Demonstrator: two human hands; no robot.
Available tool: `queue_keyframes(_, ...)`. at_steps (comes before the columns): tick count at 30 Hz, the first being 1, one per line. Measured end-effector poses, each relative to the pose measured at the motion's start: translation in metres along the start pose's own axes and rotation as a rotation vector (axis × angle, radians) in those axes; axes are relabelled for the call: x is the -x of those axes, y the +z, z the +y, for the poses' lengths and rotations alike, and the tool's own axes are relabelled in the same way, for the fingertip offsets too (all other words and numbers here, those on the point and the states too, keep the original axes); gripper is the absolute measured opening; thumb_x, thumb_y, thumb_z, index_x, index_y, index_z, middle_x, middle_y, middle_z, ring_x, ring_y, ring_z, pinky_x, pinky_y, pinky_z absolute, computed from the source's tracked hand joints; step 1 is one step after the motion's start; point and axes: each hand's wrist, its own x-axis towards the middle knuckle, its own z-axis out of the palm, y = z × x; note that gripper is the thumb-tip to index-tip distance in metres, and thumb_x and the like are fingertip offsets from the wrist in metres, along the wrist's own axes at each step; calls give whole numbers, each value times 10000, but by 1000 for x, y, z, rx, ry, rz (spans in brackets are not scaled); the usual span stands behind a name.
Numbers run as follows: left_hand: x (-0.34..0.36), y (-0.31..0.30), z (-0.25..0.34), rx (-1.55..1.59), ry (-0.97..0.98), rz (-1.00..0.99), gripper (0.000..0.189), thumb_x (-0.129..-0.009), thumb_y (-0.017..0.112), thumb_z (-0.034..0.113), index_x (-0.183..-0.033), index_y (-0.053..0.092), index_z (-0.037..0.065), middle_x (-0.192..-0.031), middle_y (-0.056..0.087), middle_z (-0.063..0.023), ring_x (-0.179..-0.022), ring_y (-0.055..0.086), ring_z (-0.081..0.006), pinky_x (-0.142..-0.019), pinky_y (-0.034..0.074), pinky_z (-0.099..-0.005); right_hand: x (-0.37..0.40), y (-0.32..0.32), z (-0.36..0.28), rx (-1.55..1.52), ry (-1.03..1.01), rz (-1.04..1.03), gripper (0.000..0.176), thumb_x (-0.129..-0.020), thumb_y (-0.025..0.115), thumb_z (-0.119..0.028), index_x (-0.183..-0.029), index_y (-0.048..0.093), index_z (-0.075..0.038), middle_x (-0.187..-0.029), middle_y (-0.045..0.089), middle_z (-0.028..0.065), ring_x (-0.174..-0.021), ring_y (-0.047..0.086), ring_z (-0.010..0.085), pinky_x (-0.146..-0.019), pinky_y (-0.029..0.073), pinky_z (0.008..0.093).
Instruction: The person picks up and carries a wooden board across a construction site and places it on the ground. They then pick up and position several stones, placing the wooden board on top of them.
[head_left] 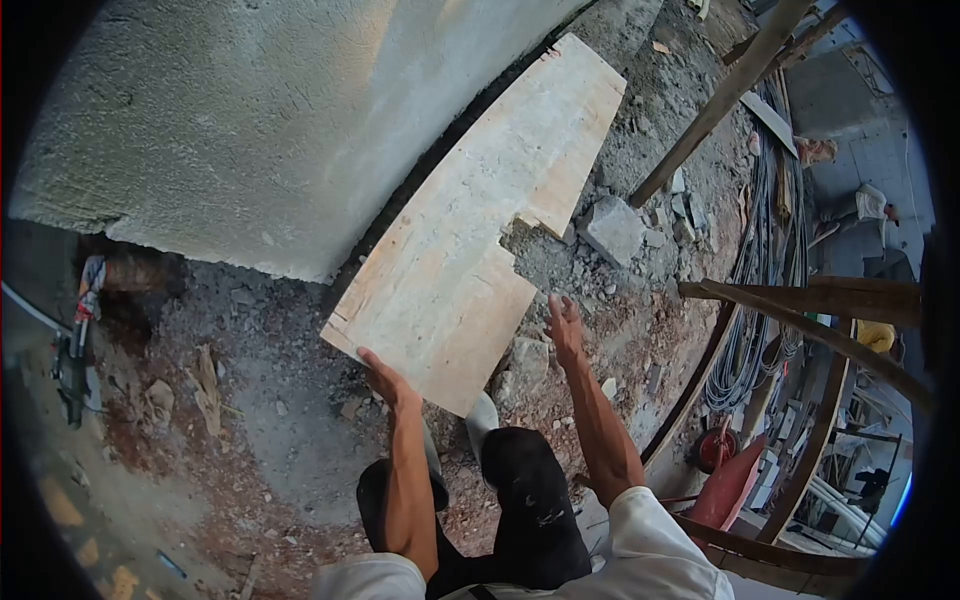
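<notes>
A long, pale wooden board [440,270] with a jagged notch in its right edge lies slanting beside a rough plastered wall. My left hand [388,382] grips the board's near left edge, thumb on top and the other fingers hidden beneath it. Just right of the board, near the notch, my right hand [564,328] is held with its fingers apart, holding nothing.
Rubble and a grey concrete block [612,230] lie right of the board. Wooden poles [720,100] slant at the right, with coiled cables [745,340] and a red wheelbarrow [728,485] beyond. The plastered wall [230,120] fills the upper left. Another person [868,208] is far right.
</notes>
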Motion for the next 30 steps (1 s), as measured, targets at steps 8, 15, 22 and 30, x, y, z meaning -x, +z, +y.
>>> queue_keyframes(8,-92,-4,-84,214,69,-48,773,-806,459,615,-1188,464,-57,-1192,503,-175,-1048,513,-300,-887,415,-386,-109,85,73,-222,-15,-144,836,-754,653,-452,-1355,234,-51,-1234,424,216,-1046,500,298,-851,429,416)
queue_keyframes(15,-141,-4,-117,291,212,-127,747,-815,478,585,-1200,449,-54,-1222,480,-164,-1065,502,-285,-890,415,-382,-122,116,99,-569,-189,-224,505,-810,641,-246,-1230,448,-42,-1073,560,81,-908,547,172,-776,464,316)
queue_keyframes(22,-152,-41,-151,369,265,-96,731,-848,433,564,-1162,472,-95,-1192,495,-187,-1045,509,-297,-894,410,-390,-103,123,132,-477,-130,-131,182,-766,681,-221,-712,607,-64,-661,584,7,-552,511,108,-519,424,266)
queue_keyframes(30,-173,-13,-107,391,339,-250,657,-865,428,530,-1141,501,-62,-1170,516,-172,-996,543,-280,-837,448,-370,-141,150,108,-592,-253,-163,207,-778,672,-238,-715,585,-62,-655,578,17,-534,514,112,-493,428,270)
